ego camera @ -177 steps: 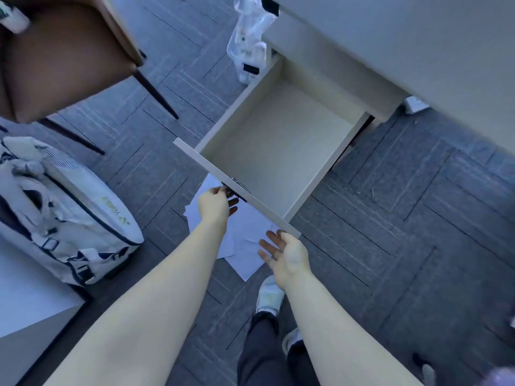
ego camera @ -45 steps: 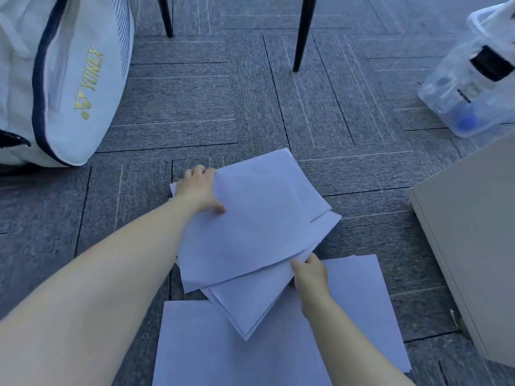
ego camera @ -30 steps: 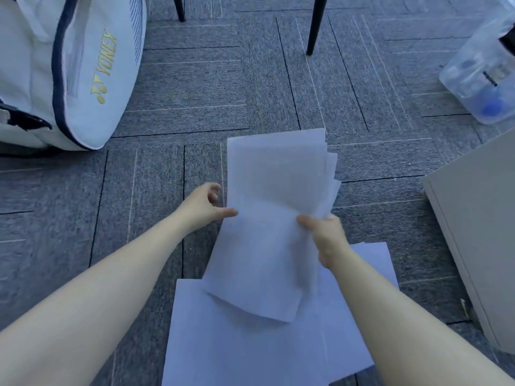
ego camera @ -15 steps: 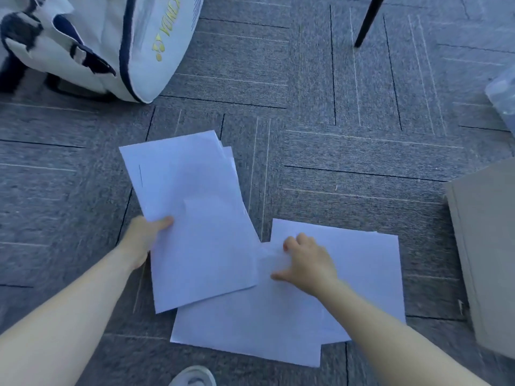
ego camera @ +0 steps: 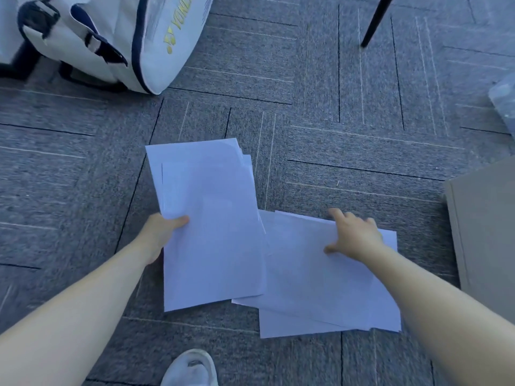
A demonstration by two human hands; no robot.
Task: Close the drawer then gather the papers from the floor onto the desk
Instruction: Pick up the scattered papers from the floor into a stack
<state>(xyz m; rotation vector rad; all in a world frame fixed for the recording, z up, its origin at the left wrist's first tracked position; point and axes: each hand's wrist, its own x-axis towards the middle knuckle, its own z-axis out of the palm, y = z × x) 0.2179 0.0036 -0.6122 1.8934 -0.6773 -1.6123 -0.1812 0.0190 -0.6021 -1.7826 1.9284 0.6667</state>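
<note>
A stack of white papers (ego camera: pixel 211 224) is pinched at its left edge by my left hand (ego camera: pixel 163 232), thumb on top, just above the grey carpet. More white sheets (ego camera: pixel 315 288) lie flat on the floor to the right, partly under the held stack. My right hand (ego camera: pixel 352 236) rests on these sheets with fingers spread, pressing near their far edge. The beige drawer unit (ego camera: pixel 485 232) stands at the right edge; the drawer front itself cannot be made out.
A white sports bag (ego camera: pixel 117 37) with navy trim lies at the top left. A black chair leg (ego camera: pixel 376 20) stands at the top right, a clear plastic container (ego camera: pixel 504 101) at the far right. My white shoe (ego camera: pixel 191 369) is at the bottom.
My left hand took over the gathered stack and carried it to the left. My right hand let go of it and moved onto the sheets still lying on the carpet.
</note>
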